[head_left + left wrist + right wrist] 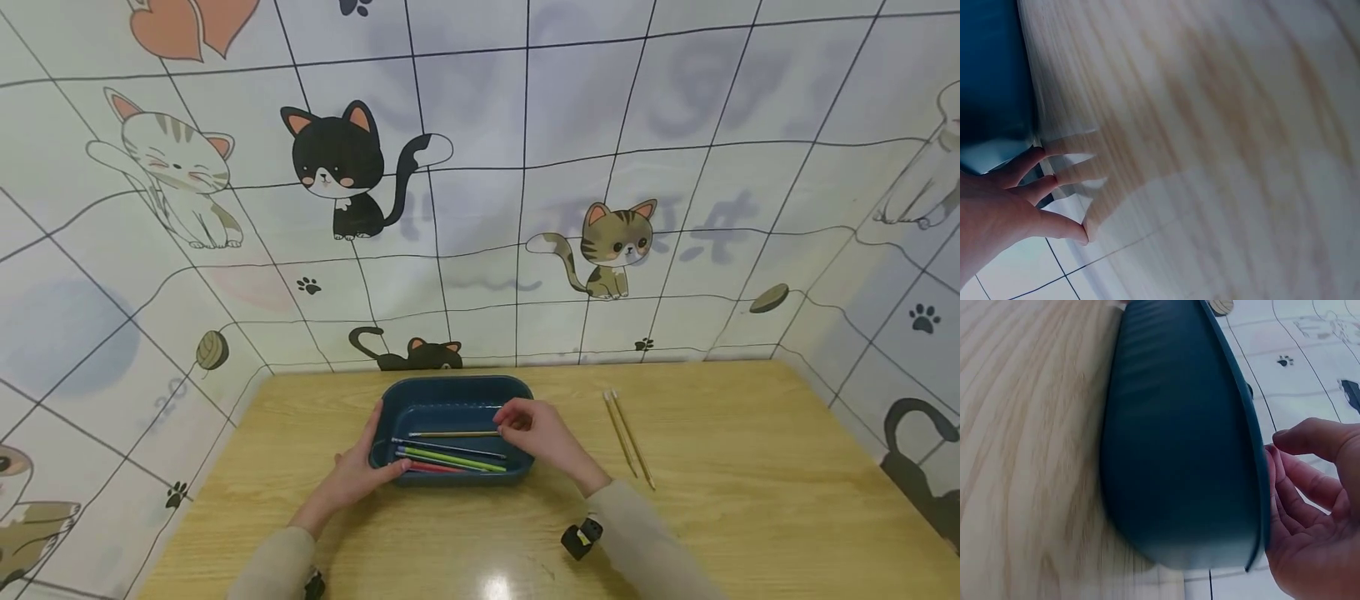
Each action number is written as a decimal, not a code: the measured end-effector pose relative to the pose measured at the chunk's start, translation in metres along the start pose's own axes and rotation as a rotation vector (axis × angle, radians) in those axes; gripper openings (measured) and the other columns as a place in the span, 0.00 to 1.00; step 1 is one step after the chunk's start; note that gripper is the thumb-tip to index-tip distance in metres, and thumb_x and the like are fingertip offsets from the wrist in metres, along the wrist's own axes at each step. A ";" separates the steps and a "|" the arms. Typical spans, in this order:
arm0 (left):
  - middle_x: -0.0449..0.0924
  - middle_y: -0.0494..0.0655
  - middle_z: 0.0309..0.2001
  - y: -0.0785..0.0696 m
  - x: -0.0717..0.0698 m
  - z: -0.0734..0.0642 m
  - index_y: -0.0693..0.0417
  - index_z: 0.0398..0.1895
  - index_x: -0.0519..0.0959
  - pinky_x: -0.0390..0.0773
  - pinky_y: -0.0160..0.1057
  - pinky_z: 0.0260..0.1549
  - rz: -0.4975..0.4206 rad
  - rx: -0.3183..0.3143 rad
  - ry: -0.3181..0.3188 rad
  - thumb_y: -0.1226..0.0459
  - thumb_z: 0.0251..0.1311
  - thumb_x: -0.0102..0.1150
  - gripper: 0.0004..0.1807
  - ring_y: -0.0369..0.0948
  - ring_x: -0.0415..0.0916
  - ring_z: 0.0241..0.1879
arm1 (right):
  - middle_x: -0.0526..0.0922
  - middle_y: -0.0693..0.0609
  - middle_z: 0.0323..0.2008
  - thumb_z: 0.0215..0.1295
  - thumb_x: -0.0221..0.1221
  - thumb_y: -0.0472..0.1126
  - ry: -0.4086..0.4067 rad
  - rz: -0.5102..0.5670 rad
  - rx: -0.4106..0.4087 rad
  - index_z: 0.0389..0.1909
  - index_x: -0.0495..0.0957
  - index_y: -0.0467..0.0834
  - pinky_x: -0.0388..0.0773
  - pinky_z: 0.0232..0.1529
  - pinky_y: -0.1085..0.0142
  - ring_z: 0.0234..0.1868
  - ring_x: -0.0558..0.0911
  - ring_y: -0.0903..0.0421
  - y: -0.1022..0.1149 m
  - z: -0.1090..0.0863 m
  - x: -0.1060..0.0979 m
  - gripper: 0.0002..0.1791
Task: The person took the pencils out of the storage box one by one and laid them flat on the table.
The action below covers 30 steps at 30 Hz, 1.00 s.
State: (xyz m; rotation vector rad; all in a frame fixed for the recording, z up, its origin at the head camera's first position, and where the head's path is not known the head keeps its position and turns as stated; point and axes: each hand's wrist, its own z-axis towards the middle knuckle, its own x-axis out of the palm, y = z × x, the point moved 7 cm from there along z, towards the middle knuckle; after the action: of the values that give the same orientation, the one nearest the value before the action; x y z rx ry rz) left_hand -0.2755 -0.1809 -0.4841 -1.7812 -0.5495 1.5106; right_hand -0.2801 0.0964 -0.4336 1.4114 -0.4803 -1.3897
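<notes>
A dark blue tray (450, 392) sits on the table, with several pencils inside, among them a lime green pencil (457, 459), a dark pencil (450, 448) and a red pencil (435, 468). My left hand (360, 479) grips the tray's left end, thumb over the near rim and fingers along the outer wall. Over the tray's right part, my right hand (543, 437) pinches the right end of a gold pencil (453, 433) that lies across the tray. In the right wrist view, the right hand's thumb and fingertips (1282, 434) meet beyond the tray's wall; the pencil is hidden there.
Two gold pencils (630, 437) lie side by side on the wooden table (750, 467), right of the tray. A wall covering with cartoon cats (487, 208) rises behind the table and along both sides.
</notes>
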 end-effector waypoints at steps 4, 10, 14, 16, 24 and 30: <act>0.45 0.65 0.73 -0.001 0.000 0.000 0.48 0.78 0.35 0.30 0.79 0.51 0.002 0.003 0.004 0.50 0.55 0.67 0.58 0.72 0.54 0.64 | 0.80 0.54 0.32 0.63 0.60 0.31 0.055 -0.022 0.017 0.40 0.80 0.35 0.77 0.35 0.67 0.32 0.78 0.58 0.003 0.006 0.017 0.06; 0.47 0.66 0.72 -0.002 0.001 0.000 0.50 0.77 0.36 0.31 0.80 0.51 0.002 0.005 0.002 0.50 0.55 0.67 0.58 0.73 0.54 0.63 | 0.80 0.55 0.31 0.62 0.61 0.31 0.118 -0.059 -0.008 0.40 0.80 0.36 0.76 0.34 0.67 0.32 0.77 0.58 0.008 0.015 0.038 0.06; 0.47 0.67 0.72 -0.002 0.000 0.000 0.50 0.78 0.36 0.31 0.79 0.51 -0.001 0.000 -0.004 0.50 0.55 0.67 0.58 0.73 0.54 0.63 | 0.80 0.55 0.30 0.62 0.61 0.30 0.153 -0.068 -0.008 0.39 0.80 0.35 0.75 0.34 0.68 0.31 0.77 0.59 0.008 0.020 0.049 0.06; 0.48 0.67 0.72 -0.001 0.000 0.001 0.49 0.78 0.36 0.31 0.79 0.52 -0.001 -0.004 -0.004 0.50 0.56 0.67 0.58 0.72 0.54 0.64 | 0.79 0.56 0.30 0.62 0.61 0.31 0.167 -0.074 0.005 0.39 0.80 0.35 0.75 0.33 0.68 0.31 0.77 0.60 0.007 0.023 0.053 0.06; 0.49 0.67 0.72 -0.002 -0.003 0.001 0.48 0.78 0.37 0.31 0.79 0.52 -0.006 -0.003 -0.012 0.50 0.55 0.68 0.58 0.71 0.55 0.64 | 0.79 0.57 0.28 0.60 0.62 0.31 0.212 -0.092 0.039 0.38 0.81 0.37 0.75 0.34 0.68 0.30 0.76 0.61 0.004 0.034 0.065 0.06; 0.49 0.66 0.72 -0.001 -0.001 0.000 0.45 0.78 0.36 0.29 0.77 0.54 -0.009 -0.010 -0.010 0.49 0.55 0.68 0.58 0.72 0.55 0.63 | 0.80 0.56 0.29 0.59 0.63 0.30 0.259 -0.115 0.083 0.38 0.81 0.37 0.75 0.34 0.67 0.31 0.77 0.61 -0.003 0.038 0.073 0.06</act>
State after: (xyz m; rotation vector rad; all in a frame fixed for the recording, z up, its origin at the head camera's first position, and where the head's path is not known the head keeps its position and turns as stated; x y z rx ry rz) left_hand -0.2759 -0.1808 -0.4834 -1.7774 -0.5708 1.5137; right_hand -0.2972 0.0207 -0.4621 1.6819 -0.2938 -1.2647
